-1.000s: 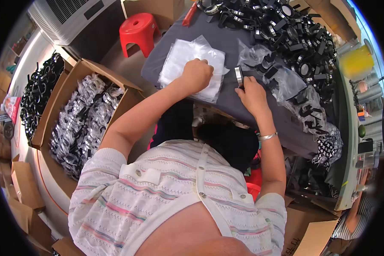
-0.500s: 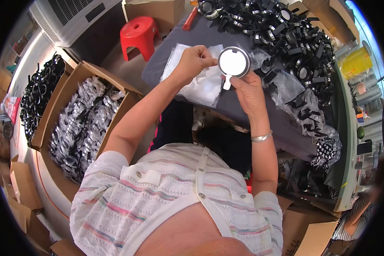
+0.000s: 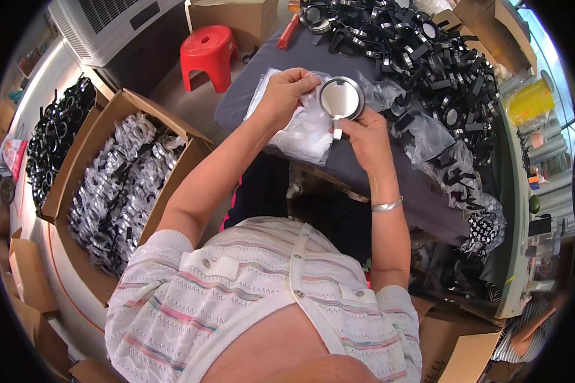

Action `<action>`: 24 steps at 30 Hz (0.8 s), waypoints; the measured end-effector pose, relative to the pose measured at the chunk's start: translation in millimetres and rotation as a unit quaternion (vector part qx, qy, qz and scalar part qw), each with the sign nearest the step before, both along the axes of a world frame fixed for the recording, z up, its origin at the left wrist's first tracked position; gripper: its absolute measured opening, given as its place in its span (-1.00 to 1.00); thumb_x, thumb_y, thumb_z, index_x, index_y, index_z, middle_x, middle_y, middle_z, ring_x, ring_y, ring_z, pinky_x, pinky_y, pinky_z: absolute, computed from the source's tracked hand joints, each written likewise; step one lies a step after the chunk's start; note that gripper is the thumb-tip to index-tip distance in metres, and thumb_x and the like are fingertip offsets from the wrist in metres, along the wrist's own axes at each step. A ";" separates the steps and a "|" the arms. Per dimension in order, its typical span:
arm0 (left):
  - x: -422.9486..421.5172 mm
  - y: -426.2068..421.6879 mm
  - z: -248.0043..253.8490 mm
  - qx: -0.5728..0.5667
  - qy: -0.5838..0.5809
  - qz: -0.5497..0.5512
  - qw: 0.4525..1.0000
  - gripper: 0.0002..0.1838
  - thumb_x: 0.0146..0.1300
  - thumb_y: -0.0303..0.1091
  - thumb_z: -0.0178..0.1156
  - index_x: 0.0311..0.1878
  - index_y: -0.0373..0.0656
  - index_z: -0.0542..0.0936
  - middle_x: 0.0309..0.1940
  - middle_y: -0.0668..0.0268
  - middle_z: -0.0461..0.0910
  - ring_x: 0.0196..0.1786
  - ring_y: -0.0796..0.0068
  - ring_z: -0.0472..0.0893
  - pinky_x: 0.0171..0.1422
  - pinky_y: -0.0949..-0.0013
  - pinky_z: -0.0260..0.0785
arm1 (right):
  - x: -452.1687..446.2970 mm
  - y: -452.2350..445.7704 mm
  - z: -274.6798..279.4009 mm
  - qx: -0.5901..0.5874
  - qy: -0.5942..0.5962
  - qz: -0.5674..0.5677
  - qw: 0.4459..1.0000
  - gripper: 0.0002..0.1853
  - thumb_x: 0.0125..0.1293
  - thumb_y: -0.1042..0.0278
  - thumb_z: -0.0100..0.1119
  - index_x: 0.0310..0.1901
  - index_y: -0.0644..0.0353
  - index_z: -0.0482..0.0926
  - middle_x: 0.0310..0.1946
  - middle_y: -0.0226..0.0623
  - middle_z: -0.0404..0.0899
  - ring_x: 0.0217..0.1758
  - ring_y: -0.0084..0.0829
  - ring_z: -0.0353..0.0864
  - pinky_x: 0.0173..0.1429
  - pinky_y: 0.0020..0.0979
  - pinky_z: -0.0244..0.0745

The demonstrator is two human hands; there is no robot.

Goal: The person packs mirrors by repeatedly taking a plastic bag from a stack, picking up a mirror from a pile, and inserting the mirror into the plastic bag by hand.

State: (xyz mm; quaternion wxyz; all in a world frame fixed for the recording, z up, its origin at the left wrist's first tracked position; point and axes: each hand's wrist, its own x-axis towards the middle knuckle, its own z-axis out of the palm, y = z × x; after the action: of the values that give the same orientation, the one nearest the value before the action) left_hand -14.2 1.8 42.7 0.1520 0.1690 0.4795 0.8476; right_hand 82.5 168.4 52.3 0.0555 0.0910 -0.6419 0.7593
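My right hand (image 3: 367,137) holds a round black-rimmed item (image 3: 340,99) with a pale, shiny face and a small white tab at its lower edge. Just left of it, my left hand (image 3: 287,92) is pinched above a stack of clear plastic bags (image 3: 303,137); what its fingertips grip seems to be a clear bag's edge, though this is hard to make out. The stack lies on the grey cloth-covered table (image 3: 262,67). Right of my right hand lie black items in clear bags (image 3: 425,137).
A large heap of black round items (image 3: 421,51) covers the table's back right. On the left stands a carton (image 3: 153,105) of bagged items beside a pile of black ones (image 3: 61,137). A red stool (image 3: 207,54) is behind. Part of another person (image 3: 524,335) shows at lower right.
My right hand has lifted the round item from the table and turned its face up, then shifted slightly left. My left hand has risen from the middle of the bags toward the item.
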 end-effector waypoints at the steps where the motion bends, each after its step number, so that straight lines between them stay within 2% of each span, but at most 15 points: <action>1: 0.4 0.4 2.0 -0.007 0.026 0.021 0.999 -0.94 0.21 -0.44 0.25 -0.34 -0.20 0.59 -0.47 0.43 0.56 -0.45 0.68 0.46 -0.32 0.56 0.33 | 2.0 -1.4 2.6 0.088 -0.007 -0.011 0.996 -0.80 0.14 0.61 0.21 -0.16 0.35 0.58 -0.31 -0.35 0.61 -0.30 -0.59 0.55 -0.17 -0.51 0.49; 2: 4.1 -0.6 3.7 -0.047 0.074 0.051 0.995 -0.92 0.21 -0.44 0.25 -0.34 -0.25 0.62 -0.48 0.45 0.57 -0.43 0.71 0.46 -0.31 0.57 0.33 | 5.6 -4.2 6.9 0.068 -0.021 0.007 0.997 -0.82 0.09 0.60 0.26 -0.23 0.36 0.58 -0.35 -0.40 0.60 -0.35 -0.64 0.51 -0.21 -0.57 0.44; 5: 21.1 -1.1 12.3 -0.147 0.240 0.129 0.951 -0.90 0.22 -0.44 0.25 -0.30 -0.29 0.64 -0.47 0.45 0.59 -0.39 0.73 0.48 -0.28 0.58 0.33 | -5.1 6.2 -2.9 0.213 -0.045 0.023 0.976 -0.81 0.07 0.59 0.28 -0.24 0.35 0.55 -0.39 -0.41 0.59 -0.36 -0.64 0.51 -0.23 -0.56 0.44; 6: 26.6 0.7 11.2 -0.131 0.261 0.114 0.950 -0.88 0.22 -0.44 0.25 -0.25 -0.31 0.64 -0.45 0.44 0.60 -0.35 0.74 0.49 -0.25 0.58 0.34 | -4.4 4.5 -2.3 0.180 -0.040 0.005 0.983 -0.80 0.07 0.59 0.27 -0.23 0.34 0.54 -0.39 -0.41 0.58 -0.36 -0.63 0.52 -0.22 -0.55 0.45; 8: 39.3 -1.4 15.2 -0.148 0.295 0.069 0.942 -0.87 0.22 -0.43 0.25 -0.26 -0.31 0.63 -0.46 0.42 0.60 -0.35 0.72 0.50 -0.24 0.57 0.35 | -4.5 -5.4 1.8 0.117 -0.029 -0.029 0.992 -0.78 0.07 0.59 0.27 -0.21 0.33 0.52 -0.39 -0.41 0.57 -0.34 -0.61 0.52 -0.20 -0.54 0.47; 10: 47.3 -6.5 15.6 -0.175 0.340 0.037 0.923 -0.88 0.22 -0.44 0.25 -0.26 -0.31 0.63 -0.47 0.40 0.58 -0.37 0.69 0.50 -0.24 0.55 0.36 | -7.0 -12.4 3.7 -0.006 -0.012 -0.066 0.998 -0.77 0.09 0.61 0.25 -0.18 0.33 0.51 -0.37 -0.41 0.56 -0.31 -0.59 0.54 -0.18 -0.53 0.48; 12: 50.7 -7.1 6.8 -0.131 0.312 -0.083 0.937 -0.92 0.22 -0.50 0.22 -0.28 -0.31 0.62 -0.50 0.41 0.56 -0.39 0.70 0.49 -0.27 0.55 0.36 | -5.3 -20.9 15.6 -0.132 -0.017 -0.084 0.987 -0.76 0.12 0.63 0.22 -0.15 0.33 0.51 -0.29 -0.37 0.57 -0.27 -0.57 0.55 -0.13 -0.51 0.51; 15: 43.3 -12.2 -2.2 -0.109 0.250 -0.206 0.940 -0.92 0.21 -0.53 0.22 -0.24 -0.28 0.64 -0.51 0.43 0.54 -0.40 0.70 0.49 -0.26 0.55 0.36 | -3.4 -11.4 7.0 -0.098 -0.040 -0.023 0.994 -0.79 0.13 0.64 0.22 -0.16 0.32 0.54 -0.31 -0.38 0.59 -0.29 -0.59 0.54 -0.15 -0.53 0.49; 17: 36.6 -14.1 -5.0 -0.103 0.218 -0.255 0.936 -0.91 0.21 -0.52 0.22 -0.23 -0.26 0.64 -0.50 0.43 0.54 -0.40 0.69 0.49 -0.27 0.55 0.36 | -7.2 -5.7 -0.1 -0.044 -0.011 -0.061 0.997 -0.81 0.13 0.64 0.21 -0.19 0.30 0.57 -0.32 -0.43 0.60 -0.31 -0.61 0.54 -0.18 -0.55 0.47; 20: 30.5 -14.3 -5.5 -0.114 0.192 -0.225 0.948 -0.85 0.20 -0.53 0.22 -0.15 -0.27 0.64 -0.48 0.42 0.54 -0.39 0.69 0.48 -0.25 0.57 0.34 | -17.3 6.9 8.5 0.066 0.047 -0.148 0.986 -0.89 0.12 0.60 0.23 -0.29 0.27 0.58 -0.41 -0.43 0.59 -0.38 -0.63 0.48 -0.25 -0.54 0.42; 21: 24.7 -13.7 -9.6 -0.127 0.191 -0.177 0.957 -0.86 0.20 -0.52 0.22 -0.17 -0.27 0.64 -0.50 0.43 0.54 -0.41 0.70 0.48 -0.28 0.56 0.35 | -22.0 15.6 13.3 0.107 0.070 -0.183 0.975 -0.92 0.12 0.57 0.25 -0.33 0.27 0.58 -0.45 -0.43 0.59 -0.41 -0.64 0.46 -0.28 -0.53 0.40; 22: 15.9 -11.4 -18.6 -0.140 0.189 -0.128 0.963 -0.86 0.19 -0.51 0.21 -0.19 -0.26 0.64 -0.51 0.44 0.54 -0.43 0.71 0.48 -0.31 0.56 0.35 | -30.2 35.4 7.9 0.228 0.087 -0.235 0.941 -0.91 0.10 0.53 0.27 -0.37 0.29 0.54 -0.48 -0.38 0.56 -0.44 -0.62 0.41 -0.31 -0.49 0.37; 24: 1.4 -5.8 -34.7 -0.177 0.199 -0.035 0.963 -0.87 0.19 -0.48 0.19 -0.23 -0.28 0.65 -0.54 0.45 0.55 -0.48 0.71 0.47 -0.36 0.55 0.34 | -40.5 64.1 8.2 0.444 0.105 -0.333 0.825 -0.76 0.05 0.43 0.33 -0.46 0.34 0.43 -0.57 -0.22 0.48 -0.50 -0.55 0.31 -0.37 -0.39 0.32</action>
State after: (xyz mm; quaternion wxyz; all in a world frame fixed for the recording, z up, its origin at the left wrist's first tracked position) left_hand -12.8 -3.9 8.0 0.1108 0.3215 0.6365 0.6923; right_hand 42.0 232.6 60.5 0.3259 -0.0347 -0.8912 0.3135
